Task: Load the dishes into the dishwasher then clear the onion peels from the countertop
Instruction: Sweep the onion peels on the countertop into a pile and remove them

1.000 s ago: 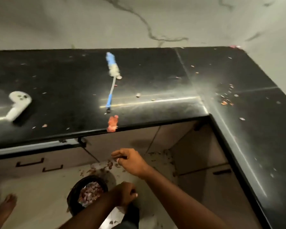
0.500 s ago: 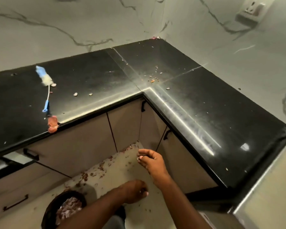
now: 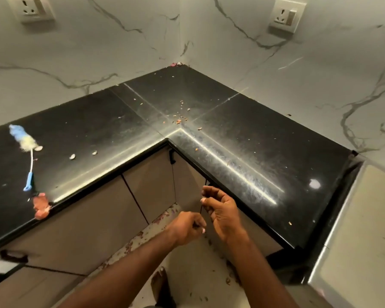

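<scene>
Gleaming black L-shaped countertop [image 3: 242, 138], onion peels [image 3: 179, 118] at corner; left hand [image 3: 188, 227] clenched, right hand [image 3: 220, 210] loosely curled, empty.

The black L-shaped countertop [image 3: 265, 138] fills the middle of the frame, glossy and streaked, its inner corner near the centre. Small brownish onion peels [image 3: 180, 117] lie scattered on it just above that corner, thickest in one loose cluster, with stray flakes trailing toward the far wall corner. Two larger pale pieces [image 3: 72, 156] sit at centre left, apart from each other. A few tiny flecks dot the right-hand stretch of the surface.
</scene>
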`<state>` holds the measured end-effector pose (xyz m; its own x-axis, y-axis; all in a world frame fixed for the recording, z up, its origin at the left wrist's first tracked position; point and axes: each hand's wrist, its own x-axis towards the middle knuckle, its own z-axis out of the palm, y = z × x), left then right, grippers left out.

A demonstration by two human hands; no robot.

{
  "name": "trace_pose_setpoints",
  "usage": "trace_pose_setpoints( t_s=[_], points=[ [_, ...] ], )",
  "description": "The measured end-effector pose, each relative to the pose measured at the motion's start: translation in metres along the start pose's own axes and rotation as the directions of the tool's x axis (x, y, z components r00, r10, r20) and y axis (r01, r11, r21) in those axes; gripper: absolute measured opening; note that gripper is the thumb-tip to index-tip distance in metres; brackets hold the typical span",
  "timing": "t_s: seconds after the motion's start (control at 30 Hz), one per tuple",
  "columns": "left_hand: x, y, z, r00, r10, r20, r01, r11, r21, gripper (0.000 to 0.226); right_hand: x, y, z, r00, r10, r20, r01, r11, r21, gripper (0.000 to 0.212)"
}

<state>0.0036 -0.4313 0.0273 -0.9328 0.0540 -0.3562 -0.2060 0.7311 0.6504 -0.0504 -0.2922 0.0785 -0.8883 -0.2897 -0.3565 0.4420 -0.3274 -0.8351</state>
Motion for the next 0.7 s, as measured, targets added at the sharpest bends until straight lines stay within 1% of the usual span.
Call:
trace_pose_setpoints(
  t_s=[0.13,0.3,0.37,0.43,0.53,0.6,0.63,0.67,0.7],
  points=[
    [0.026,-0.016,-0.049,0.998,0.047,-0.051,-0.049,0.998,-0.034,0.014,0.046,-0.019,0.039,0.997,-0.047,-0.066,0.055,0.991,0.12,0.03],
    [0.043,-0.051,-0.112,0.99,0.077,-0.118,-0.082,0.996,-0.034,0.014,0.102,-0.035,0.081,0.991,-0.062,-0.12,0.09,0.964,0.249,0.025],
    [0.05,-0.063,-0.135,0.983,0.097,-0.159,-0.102,0.995,-0.023,0.015,0.124,-0.039,0.098,0.989,-0.072,-0.13,0.105,0.957,0.271,0.025],
    [0.057,-0.072,-0.153,0.976,0.105,-0.192,-0.112,0.993,-0.026,0.015,0.143,-0.041,0.111,0.988,-0.083,-0.131,0.113,0.962,0.247,0.026],
    [0.077,-0.084,-0.175,0.968,0.095,-0.231,-0.114,0.991,-0.071,0.014,0.183,-0.044,0.125,0.985,-0.133,-0.11,0.146,0.982,0.116,0.032],
    [0.088,-0.085,-0.185,0.964,0.095,-0.249,-0.119,0.989,-0.085,0.016,0.211,-0.044,0.127,0.975,-0.205,-0.088,0.199,0.977,-0.07,0.036],
    [0.096,-0.086,-0.191,0.96,0.089,-0.266,-0.117,0.989,-0.089,0.017,0.228,-0.041,0.127,0.966,-0.249,-0.062,0.232,0.951,-0.204,0.038],
    [0.105,-0.087,-0.195,0.956,0.084,-0.282,-0.112,0.99,-0.084,0.02,0.243,-0.039,0.126,0.952,-0.304,-0.035,0.271,0.891,-0.364,0.04],
    [0.116,-0.09,-0.201,0.949,0.086,-0.303,-0.111,0.992,-0.067,0.022,0.261,-0.037,0.125,0.932,-0.361,0.004,0.308,0.789,-0.532,0.041]
  ],
)
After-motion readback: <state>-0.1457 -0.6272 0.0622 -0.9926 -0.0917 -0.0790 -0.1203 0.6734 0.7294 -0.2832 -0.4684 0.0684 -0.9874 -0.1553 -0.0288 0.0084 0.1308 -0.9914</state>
